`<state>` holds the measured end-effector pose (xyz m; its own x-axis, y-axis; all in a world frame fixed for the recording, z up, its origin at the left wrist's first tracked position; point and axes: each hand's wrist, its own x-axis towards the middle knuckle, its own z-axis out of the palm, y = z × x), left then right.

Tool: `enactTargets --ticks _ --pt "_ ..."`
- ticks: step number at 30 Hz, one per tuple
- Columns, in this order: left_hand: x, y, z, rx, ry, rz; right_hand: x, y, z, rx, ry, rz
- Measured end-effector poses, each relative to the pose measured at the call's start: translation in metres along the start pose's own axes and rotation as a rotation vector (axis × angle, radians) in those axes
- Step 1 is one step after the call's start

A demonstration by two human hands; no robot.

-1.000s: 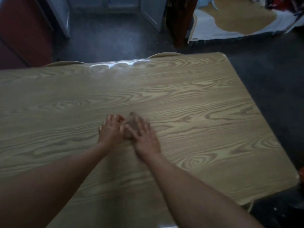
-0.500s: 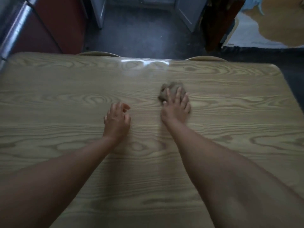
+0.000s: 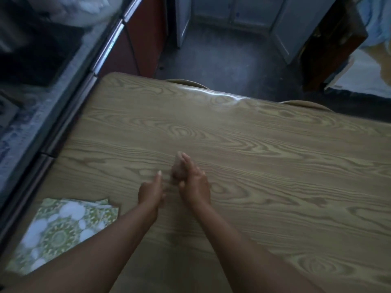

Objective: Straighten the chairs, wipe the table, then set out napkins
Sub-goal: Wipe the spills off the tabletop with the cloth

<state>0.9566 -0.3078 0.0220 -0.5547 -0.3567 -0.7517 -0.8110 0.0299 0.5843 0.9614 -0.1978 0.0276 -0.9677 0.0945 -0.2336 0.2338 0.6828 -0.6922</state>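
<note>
Cloth back beside L hand

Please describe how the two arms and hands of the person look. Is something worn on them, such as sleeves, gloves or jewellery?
Both forearms are bare up to the picture's edge: no sleeves show. The left hand and the right hand wear no gloves. No watch, bracelet or ring is visible, though the picture is dim and slightly blurred. The nails on the fingers look short and unpainted.
</note>
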Motion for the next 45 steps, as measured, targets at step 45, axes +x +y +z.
enactTargets --ticks 45 --pt "0.021 0.101 0.204 0.568 -0.062 0.532 0.104 0.179 -0.113 -0.613 0.033 -0.078"
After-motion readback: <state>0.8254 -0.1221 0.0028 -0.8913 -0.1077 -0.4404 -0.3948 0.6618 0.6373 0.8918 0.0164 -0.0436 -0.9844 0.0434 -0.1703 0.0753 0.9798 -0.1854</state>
